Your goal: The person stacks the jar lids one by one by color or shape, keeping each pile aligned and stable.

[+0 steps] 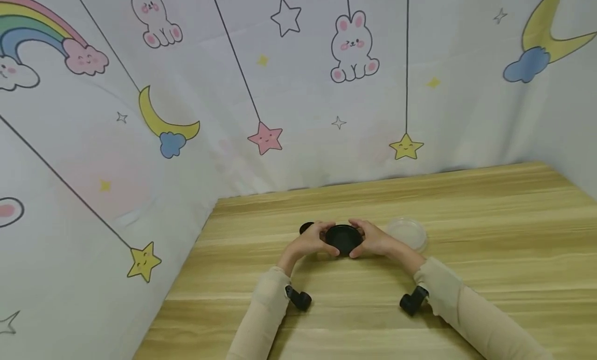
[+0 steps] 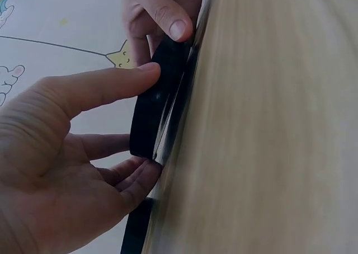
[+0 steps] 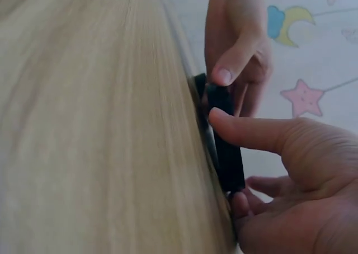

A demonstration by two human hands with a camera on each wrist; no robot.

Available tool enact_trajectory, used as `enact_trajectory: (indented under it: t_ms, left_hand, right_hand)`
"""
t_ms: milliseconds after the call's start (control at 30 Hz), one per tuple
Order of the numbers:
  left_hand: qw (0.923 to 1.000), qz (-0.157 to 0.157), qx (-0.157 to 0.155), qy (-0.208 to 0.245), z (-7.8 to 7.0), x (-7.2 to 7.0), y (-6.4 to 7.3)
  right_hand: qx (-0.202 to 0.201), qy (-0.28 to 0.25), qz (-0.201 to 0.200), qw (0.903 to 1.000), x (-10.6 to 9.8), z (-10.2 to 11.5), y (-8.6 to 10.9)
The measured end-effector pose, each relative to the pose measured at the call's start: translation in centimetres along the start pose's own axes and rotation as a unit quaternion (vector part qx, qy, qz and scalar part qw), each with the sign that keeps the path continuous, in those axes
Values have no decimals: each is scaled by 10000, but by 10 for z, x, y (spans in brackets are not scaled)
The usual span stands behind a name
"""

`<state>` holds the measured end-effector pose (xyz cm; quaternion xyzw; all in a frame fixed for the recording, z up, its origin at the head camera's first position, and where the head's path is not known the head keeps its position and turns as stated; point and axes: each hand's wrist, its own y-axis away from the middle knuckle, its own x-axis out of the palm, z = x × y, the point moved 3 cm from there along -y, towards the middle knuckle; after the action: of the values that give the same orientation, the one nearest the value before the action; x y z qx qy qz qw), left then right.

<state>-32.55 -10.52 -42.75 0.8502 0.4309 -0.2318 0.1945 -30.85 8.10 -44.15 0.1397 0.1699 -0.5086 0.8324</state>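
A round black shallow lid-like disc (image 1: 343, 240) is held between both hands, close over the wooden table. My left hand (image 1: 311, 241) grips its left side, with the thumb (image 2: 120, 86) on the rim and the other fingers curled at the far side. On the opposite side my right hand (image 1: 374, 239) pinches the rim the same way, its thumb (image 3: 251, 132) over the edge. Below the disc a thin shiny strip shows in the left wrist view. Another black round piece (image 1: 306, 227) lies just beyond the left hand, partly hidden by it.
To the right, behind the right wrist, lies a clear round plastic lid or dish (image 1: 407, 233). The wood-grain table (image 1: 489, 235) reaches back to a white curtain (image 1: 317, 158) printed with rabbits, stars and moons. Each sleeved wrist carries a small black camera (image 1: 299, 299).
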Motion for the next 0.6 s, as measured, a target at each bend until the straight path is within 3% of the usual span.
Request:
enact_trajectory:
  t_ms: [267, 600]
  left_hand:
    - [9994, 6, 98, -334, -2, 2, -3]
    - [9991, -51, 68, -406, -3, 2, 1]
  right_hand:
    - [-91, 194, -255, 9994, 0, -1, 1]
    - [-98, 196, -167, 9996, 2, 1, 0]
